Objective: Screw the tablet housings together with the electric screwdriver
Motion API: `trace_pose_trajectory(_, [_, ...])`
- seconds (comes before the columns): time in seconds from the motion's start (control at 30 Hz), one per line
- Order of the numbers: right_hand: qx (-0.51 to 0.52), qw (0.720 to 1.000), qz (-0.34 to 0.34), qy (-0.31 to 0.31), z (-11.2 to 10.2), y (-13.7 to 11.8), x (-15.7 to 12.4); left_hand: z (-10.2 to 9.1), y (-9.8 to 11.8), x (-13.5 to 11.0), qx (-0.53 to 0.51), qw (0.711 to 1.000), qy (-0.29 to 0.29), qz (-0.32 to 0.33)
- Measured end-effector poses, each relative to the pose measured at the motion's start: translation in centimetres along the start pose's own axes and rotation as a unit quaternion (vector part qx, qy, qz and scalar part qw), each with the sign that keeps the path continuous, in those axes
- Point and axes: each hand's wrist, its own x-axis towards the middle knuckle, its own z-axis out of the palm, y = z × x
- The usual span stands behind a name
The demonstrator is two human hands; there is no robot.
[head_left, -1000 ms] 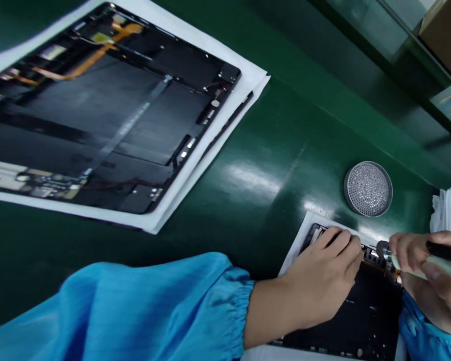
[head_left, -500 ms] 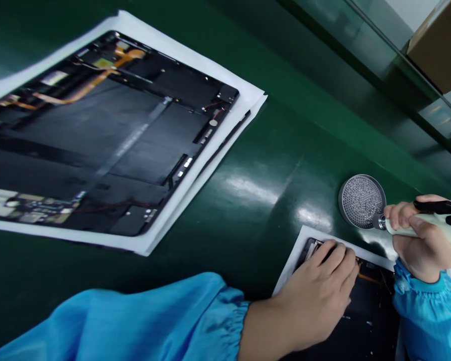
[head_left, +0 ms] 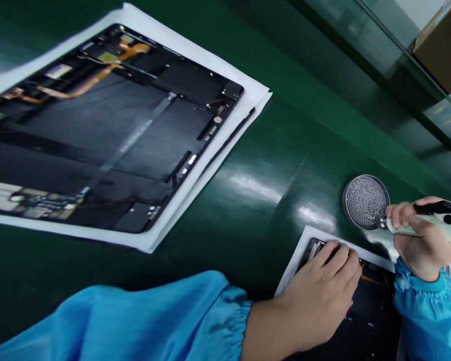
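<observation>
Gripping, right hand (head_left: pixel 419 250): pale-green power screwdriver (head_left: pixel 441 229), tip at round grey dish (head_left: pixel 365 202).
Left hand (head_left: pixel 323 296): over flat black tablet (head_left: pixel 361 326); pinch unclear.

The head-worn camera looks down and forward from above onto the green bench (head_left: pixel 278 135), near enough to show the dotted inside of the round grey dish (head_left: pixel 365 201). Its view is rolled, so the line along the bench beyond the dish slopes down rightward; the blue sleeve (head_left: pixel 161 321), below and left of the dish, comes closest to the lens.
</observation>
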Motion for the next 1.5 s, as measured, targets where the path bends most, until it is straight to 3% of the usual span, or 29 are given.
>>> trace_pose_trajectory(0.23, [-0.015,0.999,-0.011,-0.046,-2.4,-2.3,-0.9,-0.2,-0.3,0.1,-0.004,0.999,0.032,0.024])
trace_pose_trajectory(0.4, [-0.043,0.993,0.07,-0.084,-2.2,-5.0,-4.5,-0.1,-0.4,0.3,-0.008,0.997,0.067,0.022])
trace_pose_trajectory(0.6, [-0.033,0.991,0.077,-0.102,-0.3,-4.2,-6.5,-0.4,-0.4,0.6,-0.024,0.998,0.061,0.013])
trace_pose_trajectory(1.23, [-0.035,0.992,0.07,-0.101,-1.0,-3.8,-6.2,-0.5,-0.4,0.6,-0.025,0.998,0.055,0.017])
trace_pose_trajectory(1.5, [-0.02,0.991,0.076,-0.108,-0.3,-3.9,-6.0,-0.3,-0.3,0.7,-0.019,0.998,0.054,0.02])
